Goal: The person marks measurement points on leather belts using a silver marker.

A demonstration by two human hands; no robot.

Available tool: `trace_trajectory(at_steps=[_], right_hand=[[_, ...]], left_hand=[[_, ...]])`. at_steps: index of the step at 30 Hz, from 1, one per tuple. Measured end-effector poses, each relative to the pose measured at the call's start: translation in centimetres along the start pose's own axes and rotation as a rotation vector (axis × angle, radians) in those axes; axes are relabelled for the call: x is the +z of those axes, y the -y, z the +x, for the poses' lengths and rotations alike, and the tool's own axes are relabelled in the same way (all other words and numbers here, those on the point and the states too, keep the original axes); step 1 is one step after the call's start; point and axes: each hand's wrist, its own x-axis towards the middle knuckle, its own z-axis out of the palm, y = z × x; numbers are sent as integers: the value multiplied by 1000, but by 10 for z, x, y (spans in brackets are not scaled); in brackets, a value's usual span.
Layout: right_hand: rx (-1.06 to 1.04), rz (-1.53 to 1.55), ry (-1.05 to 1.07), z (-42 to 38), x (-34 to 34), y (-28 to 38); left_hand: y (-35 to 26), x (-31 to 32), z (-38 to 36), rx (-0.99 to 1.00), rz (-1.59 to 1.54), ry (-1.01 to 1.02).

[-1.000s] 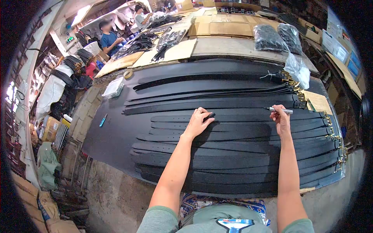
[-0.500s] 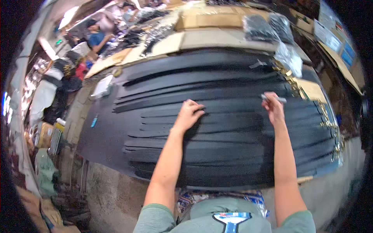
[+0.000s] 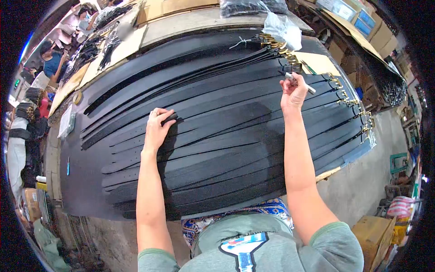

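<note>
Many black belts (image 3: 217,103) lie side by side across the black table, their gold buckles (image 3: 337,85) toward the right end. My left hand (image 3: 157,129) is over the left part of the belts, fingers closed on a small black pad (image 3: 169,119) whose kind I cannot make out. In my right hand (image 3: 294,94) is a whitish marker pen (image 3: 309,88), its dark tip pointing up and left. That hand is above the belts near the buckle end.
A clear plastic bag (image 3: 284,32) lies at the back by the buckles. Cardboard (image 3: 174,8) and bagged goods are on the surface beyond. A blue cutter-like item (image 3: 68,166) and a clear packet (image 3: 67,121) lie at the table's left. Two people sit at far left.
The view has turned and shifted, so the belts and both hands appear farther left in it. My right hand still grips the marker pen; my left hand remains over the belts.
</note>
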Motion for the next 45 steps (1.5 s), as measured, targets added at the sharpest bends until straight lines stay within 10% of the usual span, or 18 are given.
trace_trajectory(at_steps=[15, 45], right_hand=[[147, -821, 674, -36, 26, -58], [84, -853, 697, -41, 21, -63]], left_hand=[[2, -1, 1, -69, -30, 58], [2, -2, 2, -72, -12, 65]])
